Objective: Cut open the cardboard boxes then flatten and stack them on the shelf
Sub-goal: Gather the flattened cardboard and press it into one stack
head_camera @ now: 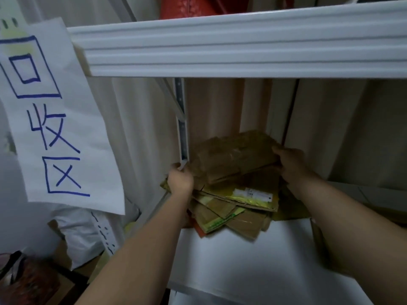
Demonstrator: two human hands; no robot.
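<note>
Between the two grips, a flattened brown cardboard piece (233,157) is held at its ends: the left hand (180,180) curls round its near-left edge, the right hand (290,160) clasps its right edge, fingers wrapped over the board. It sits tilted, its low side touching the stack of flattened boxes (233,208) just below the grips, on the white shelf (242,260). Judged from this, cutting and flattening of this piece are done; seating it level on the stack remains, and no uncut box is in view. Beside the left grip stands the perforated shelf upright (182,130), close enough to snag the board's corner. Above both grips runs the upper shelf beam (242,47), limiting headroom. Farther left hangs a hand-lettered paper sign (50,119), with a white bag (81,232) below it.
</note>
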